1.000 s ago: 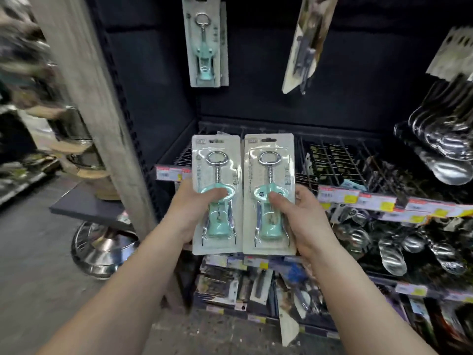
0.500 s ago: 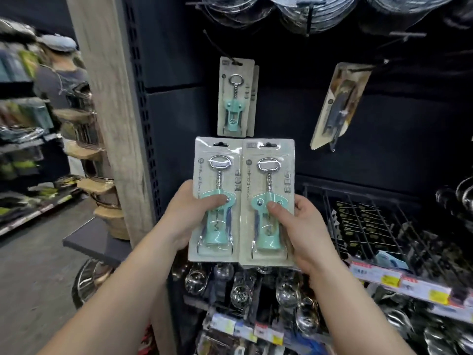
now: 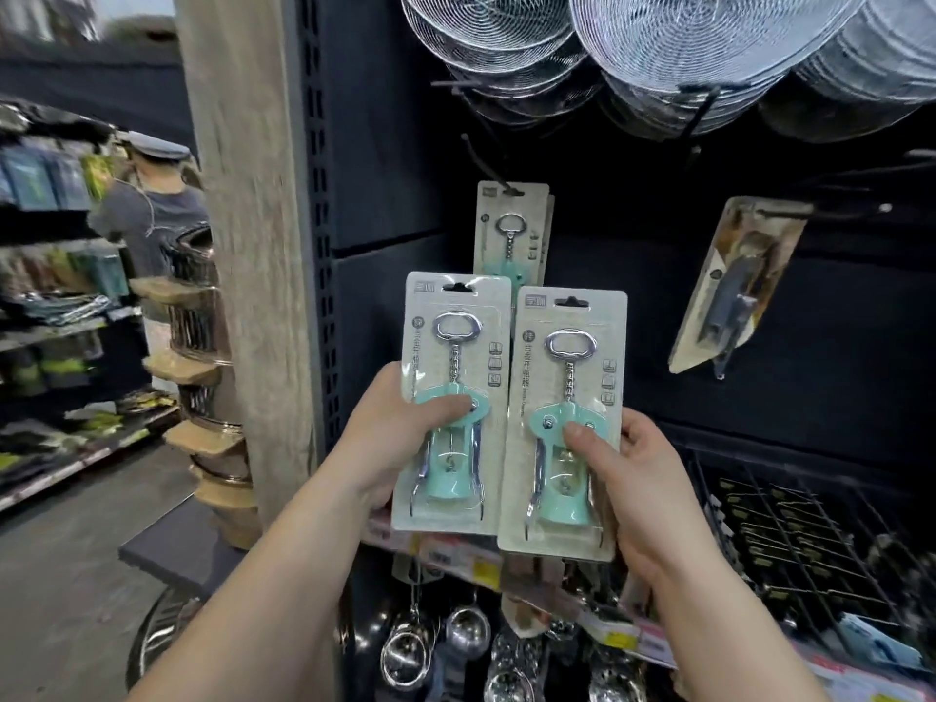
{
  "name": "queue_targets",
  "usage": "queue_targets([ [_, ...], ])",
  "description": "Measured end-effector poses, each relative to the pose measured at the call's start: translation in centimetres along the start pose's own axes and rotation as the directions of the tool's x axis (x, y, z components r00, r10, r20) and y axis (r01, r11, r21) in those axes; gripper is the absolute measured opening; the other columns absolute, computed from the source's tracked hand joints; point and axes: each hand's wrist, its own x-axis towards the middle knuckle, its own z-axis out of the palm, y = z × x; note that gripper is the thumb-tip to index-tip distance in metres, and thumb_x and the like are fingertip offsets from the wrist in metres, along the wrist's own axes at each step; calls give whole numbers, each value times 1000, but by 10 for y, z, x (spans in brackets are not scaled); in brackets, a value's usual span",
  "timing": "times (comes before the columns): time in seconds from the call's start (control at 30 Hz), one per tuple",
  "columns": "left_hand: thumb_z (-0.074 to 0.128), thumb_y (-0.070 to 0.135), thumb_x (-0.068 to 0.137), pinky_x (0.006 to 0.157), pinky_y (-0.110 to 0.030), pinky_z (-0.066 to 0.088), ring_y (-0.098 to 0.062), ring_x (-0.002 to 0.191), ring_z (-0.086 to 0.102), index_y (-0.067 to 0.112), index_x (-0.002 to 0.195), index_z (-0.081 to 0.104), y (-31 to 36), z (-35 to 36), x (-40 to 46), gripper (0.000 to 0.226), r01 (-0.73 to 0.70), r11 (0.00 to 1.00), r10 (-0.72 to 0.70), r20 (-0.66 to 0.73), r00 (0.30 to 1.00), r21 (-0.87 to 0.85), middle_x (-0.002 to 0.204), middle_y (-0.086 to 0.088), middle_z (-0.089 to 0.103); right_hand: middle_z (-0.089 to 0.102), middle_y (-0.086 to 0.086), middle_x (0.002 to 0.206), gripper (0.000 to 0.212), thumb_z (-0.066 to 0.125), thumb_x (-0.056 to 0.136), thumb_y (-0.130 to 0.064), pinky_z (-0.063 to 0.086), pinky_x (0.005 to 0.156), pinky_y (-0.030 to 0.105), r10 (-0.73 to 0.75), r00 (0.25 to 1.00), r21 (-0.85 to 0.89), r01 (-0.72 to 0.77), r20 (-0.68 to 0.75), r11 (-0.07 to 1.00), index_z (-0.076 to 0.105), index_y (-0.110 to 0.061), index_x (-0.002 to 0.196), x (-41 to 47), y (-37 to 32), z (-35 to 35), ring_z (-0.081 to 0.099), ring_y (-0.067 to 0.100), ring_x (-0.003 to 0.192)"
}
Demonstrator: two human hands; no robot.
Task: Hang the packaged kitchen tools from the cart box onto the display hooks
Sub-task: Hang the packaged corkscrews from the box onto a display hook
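Two carded corkscrews in hand, facing the dark display wall. Left hand (image 3: 390, 438) grasps the left corkscrew pack (image 3: 453, 402), thumb pressed on the mint body, fingers behind the card. Right hand (image 3: 628, 478) grasps the right corkscrew pack (image 3: 564, 423) the same way, held slightly lower. The two cards sit side by side, edges touching or overlapping; which, I cannot tell.

Target looks to be the display hook (image 3: 486, 167) just above and behind, already carrying a hung corkscrew pack (image 3: 511, 225). Left pack's top edge covers the lower part of that hung card.

Cart box not in view.

Risks, as judged:
- Hang slots at the card tops are small and the hook tip is dark against a dark panel; a misjudged approach could bend or tear the slot.
- Both hands occupied, so neither can steady the hook or the hung pack; pushing in could swing that pack or knock it off.
- Thumb-only hold on slick blister plastic could slip on the reach up.
- Wire skimmers (image 3: 684, 38) hang overhead; lifting too high could catch them.
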Motion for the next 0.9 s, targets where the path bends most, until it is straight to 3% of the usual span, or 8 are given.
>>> queue_targets([
  [0.2,76,1,83,89,-44,59,-23,97,75,13,113,62,19,-17,32,36,-92,995,91,50,995,29,103,-2,78,77,4,102,31,71,88,-13,58,85,53,-32,997,23,34,-72,999,60,-16,117,11,-8,16,75,26,92],
  [0.4,76,-5,81,81,-34,61,-19,93,75,18,104,60,39,-26,36,36,-256,967,254,80,964,8,99,-1,77,78,3,97,28,68,87,-11,59,77,43,-73,990,17,75,-123,997,61,-14,114,12,-9,26,76,23,87],
  [0.5,74,-7,80,72,-24,61,-12,87,75,17,101,59,53,-23,36,36,-310,950,311,116,943,-28,92,4,78,77,5,98,29,70,85,-12,58,81,45,-82,985,10,85,-152,996,61,-13,113,13,-7,29,75,24,87],
  [0.67,74,-5,82,77,-33,62,-18,91,76,15,105,60,71,-19,45,33,-339,937,348,161,923,-80,100,-2,78,78,4,95,27,70,85,-10,59,69,37,-79,984,11,81,-158,997,62,-13,111,10,-6,34,76,22,84],
  [0.8,75,-2,83,87,-48,60,-29,98,75,4,114,64,79,-15,55,34,-332,939,344,193,919,-92,107,-12,76,78,6,95,27,70,86,-8,58,75,42,-65,983,10,68,-173,998,62,-12,111,8,-3,32,76,25,84],
  [0.9,70,-4,87,83,-44,61,-29,96,75,2,114,65,79,-13,63,28,-306,946,321,184,929,-106,106,-13,77,78,7,95,28,69,86,-7,58,73,40,-54,982,17,58,-184,998,61,-11,112,7,-4,29,76,26,84],
])
